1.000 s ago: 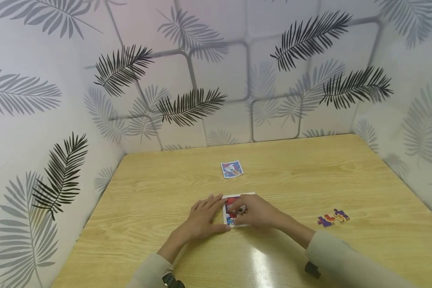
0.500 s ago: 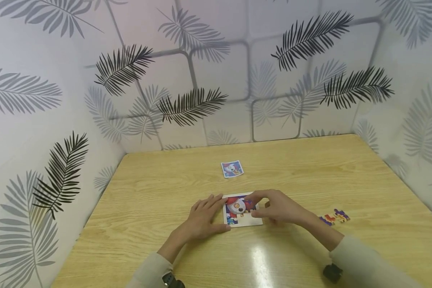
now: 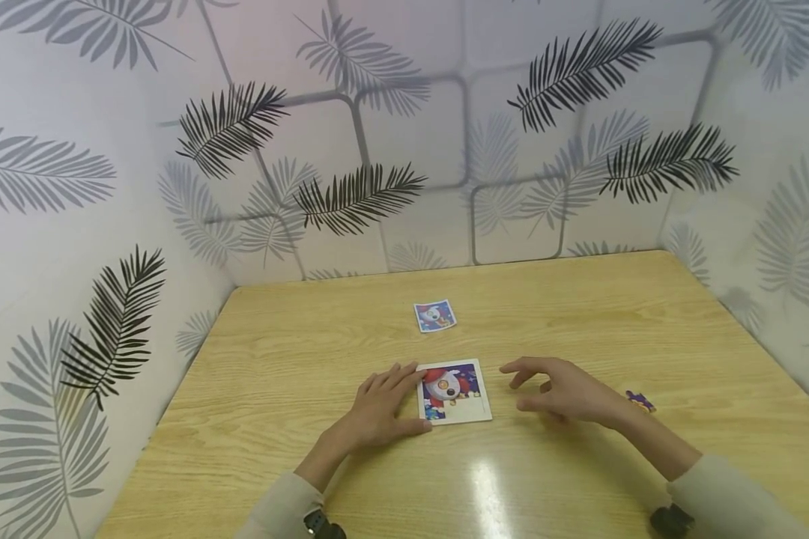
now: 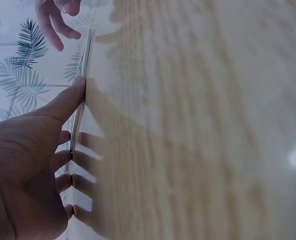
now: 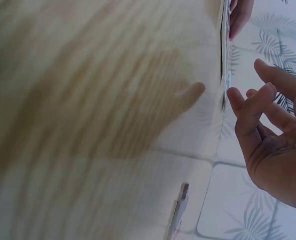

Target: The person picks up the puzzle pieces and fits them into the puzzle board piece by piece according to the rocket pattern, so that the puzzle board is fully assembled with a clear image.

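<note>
A square jigsaw puzzle board (image 3: 470,411) with a white frame lies mid-table. Its upper part bears a red, white and purple picture; the lower right shows bare backing. My left hand (image 3: 380,413) rests at the board's left side, fingers spread, with the thumb touching its near edge (image 4: 79,117). To the right of the board, my right hand (image 3: 566,391) hovers above the table, fingers loosely bent, holding nothing. In the right wrist view its fingers (image 5: 250,112) stand apart from the board. Loose purple-and-yellow puzzle pieces (image 3: 639,400) lie beyond that hand, partly hidden by the forearm.
A small square picture card (image 3: 434,317) with a matching design lies behind the board. The wood-grain table (image 3: 297,329) meets leaf-patterned walls (image 3: 404,142) at the back and sides. Light glares off the table (image 3: 488,494) near the front.
My right hand has lifted off the board and moved right towards the loose pieces, covering some of them. More of the puzzle picture and bare backing now shows. My left hand stays put.
</note>
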The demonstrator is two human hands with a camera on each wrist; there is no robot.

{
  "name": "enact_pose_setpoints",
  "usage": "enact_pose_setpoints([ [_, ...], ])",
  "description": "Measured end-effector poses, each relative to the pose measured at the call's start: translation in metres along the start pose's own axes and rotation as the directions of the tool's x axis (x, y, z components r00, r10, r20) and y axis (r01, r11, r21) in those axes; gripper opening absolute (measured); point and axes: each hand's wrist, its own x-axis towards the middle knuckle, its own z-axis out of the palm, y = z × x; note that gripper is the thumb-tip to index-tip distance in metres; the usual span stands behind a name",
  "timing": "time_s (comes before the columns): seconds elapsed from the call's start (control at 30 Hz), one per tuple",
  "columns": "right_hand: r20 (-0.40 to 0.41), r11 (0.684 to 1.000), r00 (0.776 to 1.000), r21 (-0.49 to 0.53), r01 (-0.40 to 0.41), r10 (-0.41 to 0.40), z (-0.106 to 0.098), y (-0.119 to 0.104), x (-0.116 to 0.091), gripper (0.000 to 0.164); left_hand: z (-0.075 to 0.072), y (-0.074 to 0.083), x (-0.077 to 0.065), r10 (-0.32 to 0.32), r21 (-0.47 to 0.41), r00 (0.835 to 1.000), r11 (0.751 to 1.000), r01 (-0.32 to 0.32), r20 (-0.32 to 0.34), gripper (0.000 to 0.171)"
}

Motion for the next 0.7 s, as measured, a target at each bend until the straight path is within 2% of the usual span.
enact_pose_setpoints([
  [0.5, -0.001, 0.999, 0.999, -0.001, -0.035, 0.035, -0.035, 0.024, -0.04, 0.051, 0.002, -0.001, 0.0, -0.009, 0.0, 1.0, 1.0, 0.009, -0.009, 0.084],
  [0.7, -0.013, 0.998, 0.999, -0.039, -0.041, 0.04, -0.044, 0.033, -0.053, 0.051, 0.003, -0.001, 0.0, -0.007, -0.004, 1.0, 1.0, 0.007, -0.012, 0.084],
])
